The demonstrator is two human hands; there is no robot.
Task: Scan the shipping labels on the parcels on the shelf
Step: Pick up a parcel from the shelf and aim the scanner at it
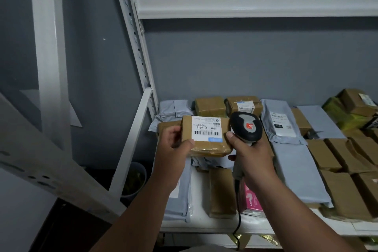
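Observation:
My left hand [173, 145] grips a small brown cardboard parcel [206, 147] above the shelf's left end, thumb on its near edge. The parcel's white shipping label [206, 128] with a barcode faces up. My right hand [247, 149] holds a black and grey barcode scanner [246, 127] by its handle, right beside the parcel. The scanner's head sits at the label's right edge. Its black cable [238, 210] hangs down past the shelf front.
The white metal shelf [204, 225] carries several brown boxes [325, 153] and grey mailer bags [294, 163], plus a pink packet [250, 198]. A labelled grey bag [280, 120] lies behind the scanner. A white upright [141, 63] stands left, a crossbeam [255, 7] above.

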